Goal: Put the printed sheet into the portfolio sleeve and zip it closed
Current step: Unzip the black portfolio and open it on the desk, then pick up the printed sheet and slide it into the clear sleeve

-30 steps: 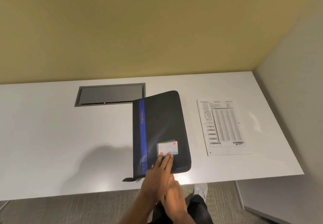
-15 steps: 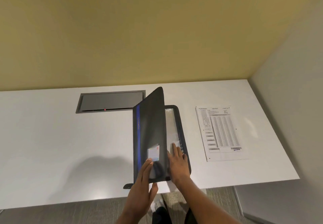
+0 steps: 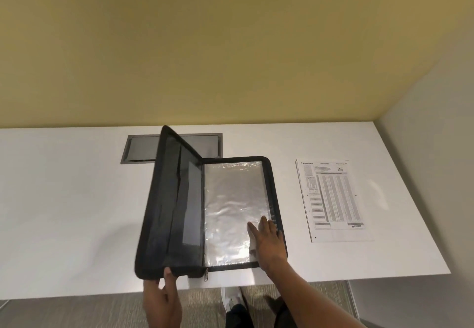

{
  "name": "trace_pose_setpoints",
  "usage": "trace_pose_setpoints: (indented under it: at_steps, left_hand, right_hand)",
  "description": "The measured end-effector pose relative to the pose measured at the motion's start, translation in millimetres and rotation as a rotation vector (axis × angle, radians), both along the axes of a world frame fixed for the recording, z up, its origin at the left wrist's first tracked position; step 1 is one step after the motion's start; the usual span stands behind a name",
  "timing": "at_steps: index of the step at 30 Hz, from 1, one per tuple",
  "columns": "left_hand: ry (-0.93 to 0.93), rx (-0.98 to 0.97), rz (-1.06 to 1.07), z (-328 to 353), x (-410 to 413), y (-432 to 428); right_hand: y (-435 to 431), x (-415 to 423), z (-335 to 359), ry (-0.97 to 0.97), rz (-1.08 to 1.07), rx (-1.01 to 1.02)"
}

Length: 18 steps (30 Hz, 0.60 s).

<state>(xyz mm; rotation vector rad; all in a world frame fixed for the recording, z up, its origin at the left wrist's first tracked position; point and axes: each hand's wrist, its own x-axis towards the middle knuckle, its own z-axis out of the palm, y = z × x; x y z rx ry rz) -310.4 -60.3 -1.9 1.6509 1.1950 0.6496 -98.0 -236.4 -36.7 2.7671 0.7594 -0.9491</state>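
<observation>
A black zip portfolio [image 3: 179, 207] lies open on the white desk [image 3: 64, 212], its cover raised and swung to the left. My left hand [image 3: 161, 302] grips the cover's near edge. Inside, a clear plastic sleeve [image 3: 230, 199] faces up, and my right hand [image 3: 269, 240] rests flat on its near right corner, fingers spread. The zip pull [image 3: 206, 275] hangs at the spine's near end. The printed sheet [image 3: 333, 199] lies flat on the desk to the right of the portfolio, apart from both hands.
A grey recessed cable hatch [image 3: 143, 148] sits in the desk behind the raised cover. A yellow wall runs along the desk's back and a pale wall along its right side. Carpet and my shoe [image 3: 230, 299] show below the near edge.
The cover has swung from closed to wide open towards the left, lifted by my left hand. My right hand has moved onto the inner plastic sleeve.
</observation>
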Motion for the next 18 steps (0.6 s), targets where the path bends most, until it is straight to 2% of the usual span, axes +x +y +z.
trace_pose_setpoints:
  at_steps: [4,8,12,18]
  left_hand:
    - [-0.090,-0.162,0.292,-15.5,-8.4,22.7]
    - [-0.083,-0.385,0.453,-24.2,-15.6,46.7]
    - [-0.089,-0.562,0.569,-21.2,-11.7,57.9]
    - [-0.102,-0.763,0.602,-16.7,0.5,63.9]
  right_hand:
    - [0.0,-1.6,5.6,-0.019,0.011,-0.005]
    - [0.4,-3.9,3.6,-0.040,0.016,0.011]
    - [0.4,-6.3,0.6,-0.041,0.004,0.020]
    - [-0.5,-6.8,0.8,-0.051,0.016,0.023]
